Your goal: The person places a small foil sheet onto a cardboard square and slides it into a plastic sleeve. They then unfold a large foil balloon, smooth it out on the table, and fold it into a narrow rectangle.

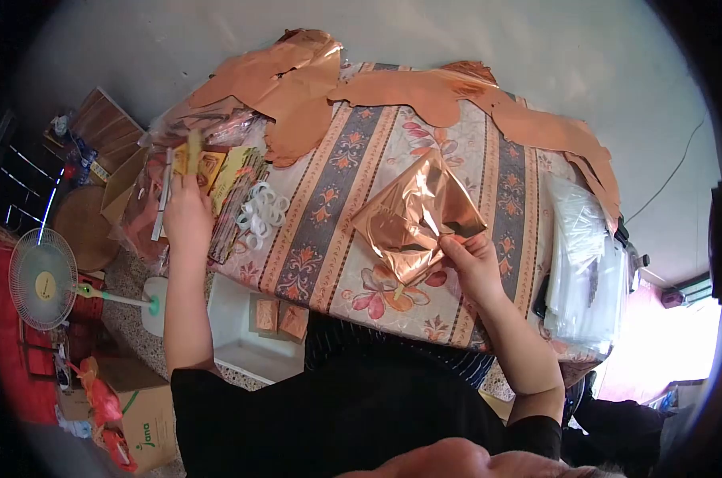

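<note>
The right hand (474, 264) has its grip closed on the near right edge of a shiny copper foil sheet (413, 209), the thumb laid on top and the other fingers curled at the edge. The foil sheet lies turned like a diamond, wrinkled and bright, on the table (335, 231) with its flowered and striped cloth. The right forearm slants in toward the foil sheet from the near right, the elbow bent and held out from the body.

Well to the left of the foil sheet, the left hand (189, 209) reaches out on a nearly straight arm, back of the hand upward. Its grip seems to pinch a yellow packet (194, 153), which is blurred. Between that hand and the foil sheet lie a row of patterned packets (245, 179) and a heap of white rings (260, 213); a metal strip (163, 195) lies beyond the hand, farther from the foil sheet.

Beyond the foil sheet, large copper-coloured sheets (301, 88) with wavy edges spread along the table's far side. To its right lie clear plastic bags (588, 275). Nearer and to its left, below the table edge, a white tray (237, 350) holds small copper packs (267, 315).
</note>
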`<state>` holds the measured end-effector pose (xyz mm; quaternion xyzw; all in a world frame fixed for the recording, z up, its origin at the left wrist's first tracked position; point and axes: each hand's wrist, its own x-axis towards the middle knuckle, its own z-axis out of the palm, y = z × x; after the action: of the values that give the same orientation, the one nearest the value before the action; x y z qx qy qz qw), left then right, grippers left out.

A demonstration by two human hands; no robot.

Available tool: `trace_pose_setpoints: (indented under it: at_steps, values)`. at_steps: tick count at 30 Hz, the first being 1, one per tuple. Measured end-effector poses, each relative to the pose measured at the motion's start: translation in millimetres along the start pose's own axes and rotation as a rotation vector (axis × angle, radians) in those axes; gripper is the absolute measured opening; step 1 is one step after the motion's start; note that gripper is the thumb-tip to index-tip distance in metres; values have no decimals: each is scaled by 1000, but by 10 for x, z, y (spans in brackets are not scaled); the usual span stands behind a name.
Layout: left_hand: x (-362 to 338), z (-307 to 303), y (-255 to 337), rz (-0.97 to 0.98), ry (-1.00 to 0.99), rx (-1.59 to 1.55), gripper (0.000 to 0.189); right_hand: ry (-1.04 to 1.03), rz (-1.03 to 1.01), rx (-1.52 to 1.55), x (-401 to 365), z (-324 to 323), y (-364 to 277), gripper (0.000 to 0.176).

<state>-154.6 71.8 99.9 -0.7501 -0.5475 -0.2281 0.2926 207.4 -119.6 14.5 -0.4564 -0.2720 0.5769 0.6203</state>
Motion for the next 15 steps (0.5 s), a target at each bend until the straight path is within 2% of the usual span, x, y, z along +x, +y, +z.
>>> trace_pose_setpoints:
  at_steps: [1, 3, 6, 9, 13, 15]
  values:
    - [8, 16, -27, -4, 2, -2, 17, -2, -2, -5, 7, -10, 7, 18]
    - [38, 38, -84, -115, -283, 71, 11, -9, -50, -28, 25, -19, 35, 18]
    - [64, -7, -57, -110, -332, 146, 7, -36, -39, 13, 28, -52, 51, 17]
    - [36, -3, -41, -72, -264, 109, 8, -12, 13, 54, 29, -34, 49, 16]
    - [12, 64, -76, -44, -309, 111, 7, -41, 6, 89, 34, -48, 71, 16]
    - [14, 65, -50, -49, -275, -26, 7, 0, 34, 67, 29, -35, 57, 16]
